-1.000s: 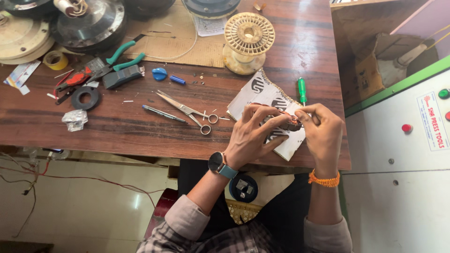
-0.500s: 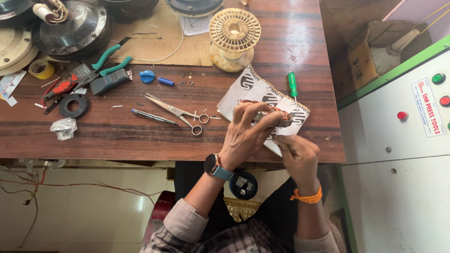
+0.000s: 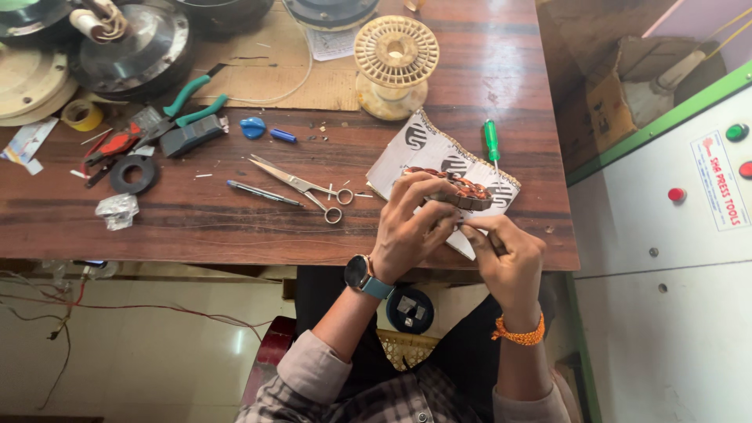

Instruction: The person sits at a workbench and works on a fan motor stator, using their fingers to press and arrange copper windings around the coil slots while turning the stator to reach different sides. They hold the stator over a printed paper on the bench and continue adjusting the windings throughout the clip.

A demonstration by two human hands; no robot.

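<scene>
- The left hand point(image 3: 411, 227) wraps its fingers around a round, copper-wound coil piece point(image 3: 450, 188), gripping it and holding it tilted just above the printed white card point(image 3: 427, 145) at the near edge of the wooden bench point(image 3: 235, 223).
- The right hand point(image 3: 505, 251) sits just below the piece, its fingertips pinched together against the lower rim — whether they clasp a wire end or a small tool, I cannot tell (the spot is too small and partly hidden).
- As for progress, the reddish-brown windings look already in place around much of the ring, so the winding seems largely done; what the fingers are tending at the rim — a tuck, tie or trim — appears unfinished, as I judge it.
- A green-handled screwdriver point(image 3: 491, 141) lies just beyond the card, untouched.
- Scissors point(image 3: 301, 186) and a thin pen-like tool point(image 3: 262, 193) lie to the left, apart from both hands.
- Farther back stands a pale plastic spool point(image 3: 395, 59) — empty, by the look of it.
</scene>
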